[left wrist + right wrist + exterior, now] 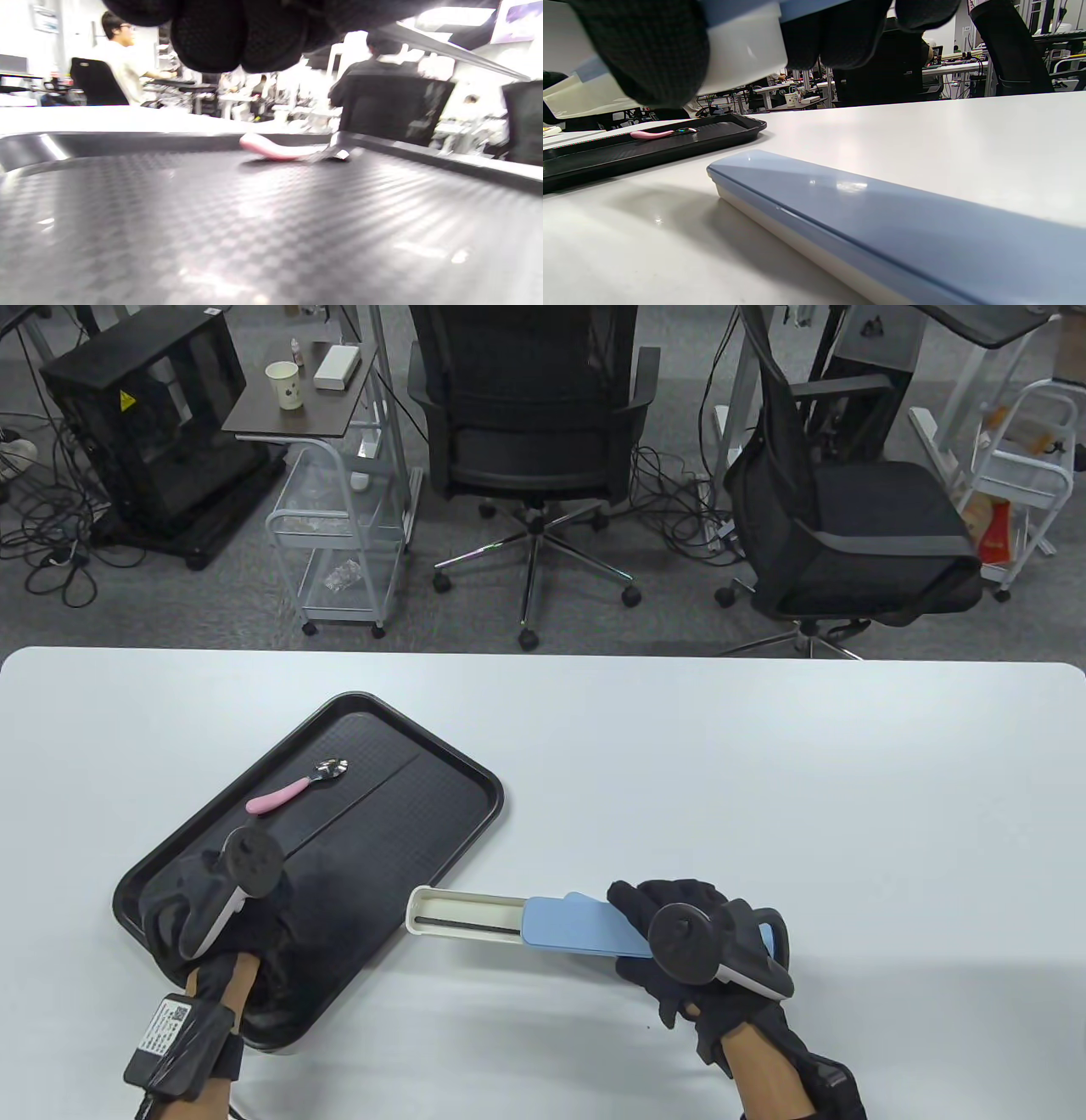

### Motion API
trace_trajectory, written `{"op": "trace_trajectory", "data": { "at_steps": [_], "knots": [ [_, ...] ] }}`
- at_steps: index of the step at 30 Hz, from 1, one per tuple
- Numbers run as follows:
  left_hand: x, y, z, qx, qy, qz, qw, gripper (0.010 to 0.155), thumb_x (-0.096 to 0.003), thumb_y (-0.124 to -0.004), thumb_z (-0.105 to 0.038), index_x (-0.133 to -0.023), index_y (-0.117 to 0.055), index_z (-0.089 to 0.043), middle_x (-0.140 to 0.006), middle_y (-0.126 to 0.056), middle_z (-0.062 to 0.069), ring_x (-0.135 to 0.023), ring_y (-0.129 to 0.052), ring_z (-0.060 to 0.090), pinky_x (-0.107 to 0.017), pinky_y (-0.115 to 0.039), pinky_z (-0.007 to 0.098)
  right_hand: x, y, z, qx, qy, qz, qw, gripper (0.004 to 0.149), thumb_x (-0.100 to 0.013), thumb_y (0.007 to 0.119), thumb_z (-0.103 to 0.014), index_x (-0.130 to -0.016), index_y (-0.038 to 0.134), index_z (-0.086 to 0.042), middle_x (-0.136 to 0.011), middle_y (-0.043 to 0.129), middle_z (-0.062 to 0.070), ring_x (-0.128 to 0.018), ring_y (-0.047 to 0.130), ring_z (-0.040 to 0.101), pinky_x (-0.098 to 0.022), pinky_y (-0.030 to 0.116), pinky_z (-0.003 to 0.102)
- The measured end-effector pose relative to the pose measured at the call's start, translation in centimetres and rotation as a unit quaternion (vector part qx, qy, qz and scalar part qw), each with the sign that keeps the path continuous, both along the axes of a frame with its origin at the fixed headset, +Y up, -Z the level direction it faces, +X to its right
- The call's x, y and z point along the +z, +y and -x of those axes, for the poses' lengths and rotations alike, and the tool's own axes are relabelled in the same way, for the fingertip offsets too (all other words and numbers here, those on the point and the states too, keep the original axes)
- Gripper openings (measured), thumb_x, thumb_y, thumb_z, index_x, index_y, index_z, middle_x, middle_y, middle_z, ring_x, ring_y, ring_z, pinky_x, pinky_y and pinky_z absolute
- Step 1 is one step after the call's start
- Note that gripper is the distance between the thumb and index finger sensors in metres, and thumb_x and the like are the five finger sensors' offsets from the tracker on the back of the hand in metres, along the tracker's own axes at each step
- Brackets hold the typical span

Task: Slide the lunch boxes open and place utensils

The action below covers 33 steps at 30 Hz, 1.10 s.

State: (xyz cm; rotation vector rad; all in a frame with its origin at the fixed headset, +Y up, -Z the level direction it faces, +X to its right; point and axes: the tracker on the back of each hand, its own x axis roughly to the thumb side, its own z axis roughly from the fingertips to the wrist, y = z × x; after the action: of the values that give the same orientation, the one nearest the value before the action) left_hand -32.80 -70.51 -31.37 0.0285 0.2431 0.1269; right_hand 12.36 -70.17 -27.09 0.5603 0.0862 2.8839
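Gloved fingertips (237, 38) hang over a black textured tray (212, 220), with a pink-handled spoon (292, 151) lying near its far rim.

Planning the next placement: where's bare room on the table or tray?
Free: the table right of the tray and beyond the slide box; the tray's far half around the pink spoon. Crowded: near edge, left hand on the tray, right hand gripping the box.

Left gloved hand (216, 912) fingers curled under tracker, unseen; blue sliding lid (585, 929) end hidden beneath right gloved hand (691, 954) fingers.
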Motion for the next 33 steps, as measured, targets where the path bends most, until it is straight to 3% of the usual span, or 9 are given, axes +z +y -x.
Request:
{"op": "trace_trajectory", "data": {
  "at_steps": [10,15,33],
  "knots": [
    [2.5,2.2,-2.5,0.044,-0.130,-0.056,0.989,0.046,-0.0412,-0.062,-0.035,-0.087,-0.062,-0.031,-0.086,-0.076,0.001,-0.080,-0.074,0.028,-0.060,-0.060,0.049,-0.2,-0.2,-0.3,0.003,-0.008,0.006,1.000,0.077,-0.043,0.089,-0.049,-0.106,0.048,-0.034,-0.105,0.058,0.009,-0.097,0.063,0.038,-0.074,0.046,0.064],
    [3.1,2.4,-3.0,0.037,-0.171,-0.053,0.983,0.046,-0.0409,-0.064,-0.035,-0.087,-0.064,-0.033,-0.087,-0.075,0.000,-0.082,-0.073,0.028,-0.061,-0.059,0.050,-0.3,-0.3,-0.7,0.001,-0.015,0.005,1.000,0.077,-0.043,0.089,-0.048,-0.106,0.048,-0.034,-0.105,0.057,0.009,-0.097,0.063,0.038,-0.074,0.046,0.064],
    [3.5,1.8,-4.2,-0.005,-0.196,-0.047,0.980,0.045,-0.0404,-0.066,-0.034,-0.085,-0.068,-0.036,-0.088,-0.074,-0.001,-0.083,-0.072,0.028,-0.062,-0.058,0.051,-0.3,-0.4,-0.8,-0.006,-0.013,0.000,1.000,0.077,-0.042,0.089,-0.048,-0.106,0.048,-0.034,-0.105,0.057,0.008,-0.098,0.063,0.038,-0.074,0.045,0.064]
  ]
}}
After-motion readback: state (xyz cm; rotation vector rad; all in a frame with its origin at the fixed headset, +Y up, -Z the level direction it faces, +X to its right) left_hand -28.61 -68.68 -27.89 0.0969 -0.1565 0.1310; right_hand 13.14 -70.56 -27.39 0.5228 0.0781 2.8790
